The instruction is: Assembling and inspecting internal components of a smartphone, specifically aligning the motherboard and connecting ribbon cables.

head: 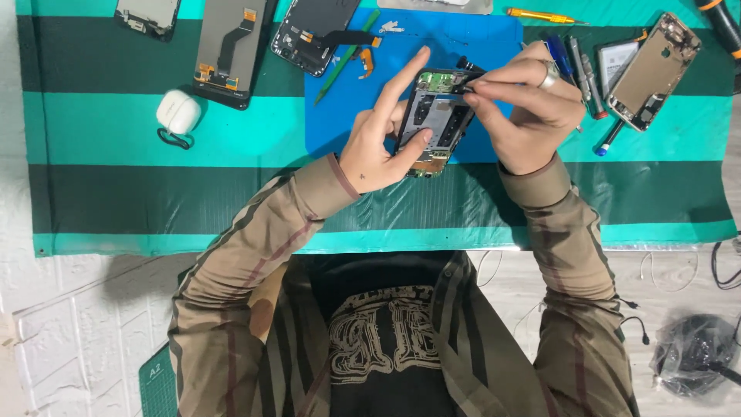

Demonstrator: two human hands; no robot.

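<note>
**Two hands working on an opened phone**

We are looking down at a counter (93,309) of pale boards, and a green striped mat (154,193) is lying across it. A smaller blue mat (478,46) is sitting on top of the green one, near the middle.

We are seeing both arms in brown striped sleeves (255,255) reaching forward over the mats. The left hand (382,147) is gripping the opened phone (438,120) by its left edge, thumb pressing on the lower side, while the forefinger is pointing up and away. The phone is being held tilted just above the blue mat, back cover off, with its boards showing. The right hand (525,108), wearing a ring (549,75), is pinching closed on a small dark tool (465,87) whose tip is touching the top of the phone.

Other phones are lying about: a gold phone frame (654,71) at the right, a screen (229,50) with its flex cable at the upper left, and a dark phone body (312,31) beside it. A white earbud case (178,112) is resting on the green mat at the left. A yellow screwdriver (540,15) is lying at the top, and a few pens (579,69) are lying just beside the gold frame.
</note>
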